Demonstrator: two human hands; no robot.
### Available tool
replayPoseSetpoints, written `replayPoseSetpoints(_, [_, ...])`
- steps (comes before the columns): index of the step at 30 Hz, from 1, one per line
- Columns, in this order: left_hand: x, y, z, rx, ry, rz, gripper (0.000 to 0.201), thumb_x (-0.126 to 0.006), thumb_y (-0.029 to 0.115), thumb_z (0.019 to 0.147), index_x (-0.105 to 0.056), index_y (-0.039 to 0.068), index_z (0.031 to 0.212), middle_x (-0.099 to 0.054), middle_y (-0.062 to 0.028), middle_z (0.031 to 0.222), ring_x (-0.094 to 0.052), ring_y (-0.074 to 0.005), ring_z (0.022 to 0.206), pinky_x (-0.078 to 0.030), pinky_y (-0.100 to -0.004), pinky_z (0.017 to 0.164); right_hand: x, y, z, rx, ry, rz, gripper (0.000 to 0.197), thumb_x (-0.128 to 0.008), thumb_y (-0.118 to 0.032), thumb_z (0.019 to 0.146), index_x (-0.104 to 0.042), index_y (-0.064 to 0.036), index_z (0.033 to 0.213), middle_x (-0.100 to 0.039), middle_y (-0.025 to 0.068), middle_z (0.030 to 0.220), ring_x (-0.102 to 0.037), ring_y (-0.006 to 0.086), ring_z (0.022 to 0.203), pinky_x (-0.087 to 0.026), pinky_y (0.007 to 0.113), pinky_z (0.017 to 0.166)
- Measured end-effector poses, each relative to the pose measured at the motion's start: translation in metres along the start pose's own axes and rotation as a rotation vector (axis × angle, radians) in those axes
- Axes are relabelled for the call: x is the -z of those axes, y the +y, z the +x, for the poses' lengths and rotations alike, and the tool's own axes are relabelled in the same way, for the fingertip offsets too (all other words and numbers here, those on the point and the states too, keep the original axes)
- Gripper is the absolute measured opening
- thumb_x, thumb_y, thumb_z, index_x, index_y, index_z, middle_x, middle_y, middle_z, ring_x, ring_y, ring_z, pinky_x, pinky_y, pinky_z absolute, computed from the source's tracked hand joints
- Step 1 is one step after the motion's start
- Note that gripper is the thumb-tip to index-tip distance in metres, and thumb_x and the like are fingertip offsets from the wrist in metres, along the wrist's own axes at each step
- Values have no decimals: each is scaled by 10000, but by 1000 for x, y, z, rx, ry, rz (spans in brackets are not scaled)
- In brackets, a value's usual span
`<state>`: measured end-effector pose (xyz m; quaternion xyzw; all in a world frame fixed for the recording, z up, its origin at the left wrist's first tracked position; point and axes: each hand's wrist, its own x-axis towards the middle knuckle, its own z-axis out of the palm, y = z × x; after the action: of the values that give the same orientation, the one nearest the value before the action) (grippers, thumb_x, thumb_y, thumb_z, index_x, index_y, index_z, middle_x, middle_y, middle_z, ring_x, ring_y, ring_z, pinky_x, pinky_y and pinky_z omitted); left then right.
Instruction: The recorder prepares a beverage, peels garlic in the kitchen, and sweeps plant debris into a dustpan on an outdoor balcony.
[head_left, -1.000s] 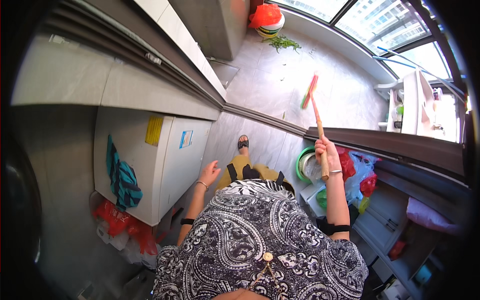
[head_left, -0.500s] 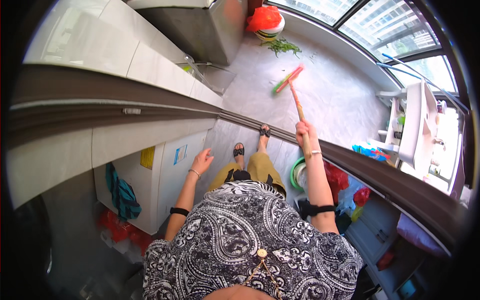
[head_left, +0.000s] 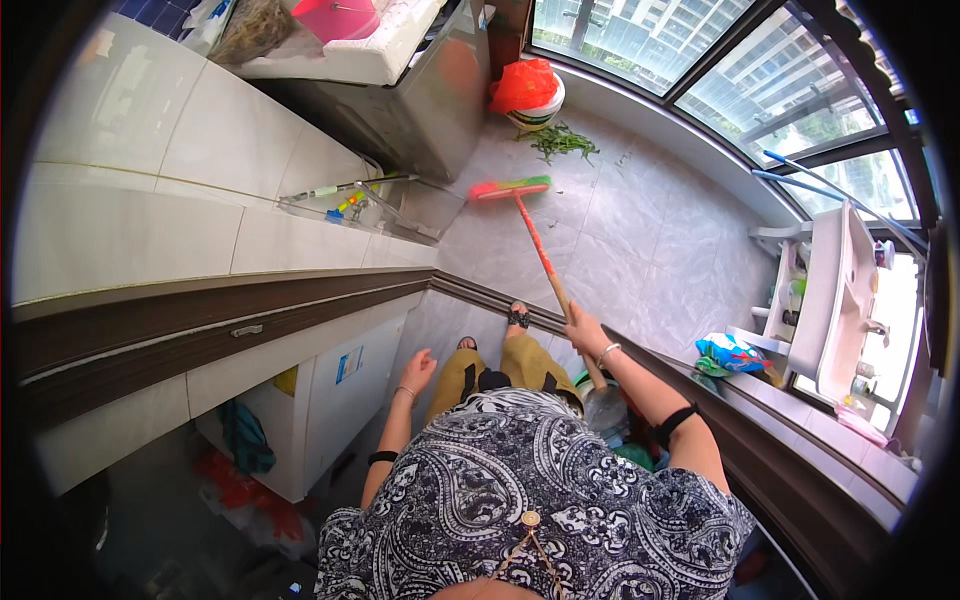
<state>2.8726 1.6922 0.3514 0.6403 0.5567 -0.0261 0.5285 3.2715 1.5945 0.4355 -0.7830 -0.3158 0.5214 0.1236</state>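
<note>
Red-and-green broom (head_left: 512, 188) at twelve o'clock, its stick (head_left: 543, 252) gripped in my right hand (head_left: 585, 331); my left hand (head_left: 416, 371) hangs loose, empty. Leaves (head_left: 558, 143) at one o'clock lie loose; sweeping seems unfinished.

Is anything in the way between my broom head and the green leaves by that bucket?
Nothing visible stands between the broom head and the green leaves; only grey tiled floor shows in the gap.
</note>
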Motion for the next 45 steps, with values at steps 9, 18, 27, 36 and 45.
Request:
replayPoseSetpoints(9, [-30,-1,15,38,35,-179,385,-556,132,806,-460,-5,1153,-596,-76,847,-590,-140,729,-476,-262,668,177,125,49,-261,16,-842,520,-380,-157,825,-306,-384,1287,-593,181,974,-588,322,881,-470,431,718])
replayPoseSetpoints(18, [-26,6,33,207,58,-231,402,-584,168,786,-481,-16,1129,-621,-103,819,-602,-151,699,-477,-275,653,281,103,-18,-106,378,-1020,371,-483,-190,790,-522,-321,1136,-616,128,737,-596,304,706,-473,417,589])
replayPoseSetpoints(27, [-23,89,164,147,-85,-54,384,-580,186,775,-506,8,1106,-628,-100,779,-610,-154,677,-479,-274,635,272,15,98,90,349,-908,334,-482,-160,781,-565,-301,1073,-599,108,637,-605,279,597,-462,397,504])
replayPoseSetpoints(36, [13,159,291,146,-60,-226,361,-565,163,805,-490,-7,1115,-624,-74,780,-601,-136,698,-469,-266,649,299,-73,261,-7,164,-933,325,-414,-185,823,-564,-334,1070,-639,66,783,-627,243,720,-488,368,581])
replayPoseSetpoints(45, [16,174,334,329,-112,-271,365,-557,162,819,-477,7,1140,-617,-92,879,-603,-142,731,-460,-258,633,383,12,168,-109,248,-963,309,-462,-234,824,-524,-324,1113,-605,117,672,-604,286,622,-470,400,534])
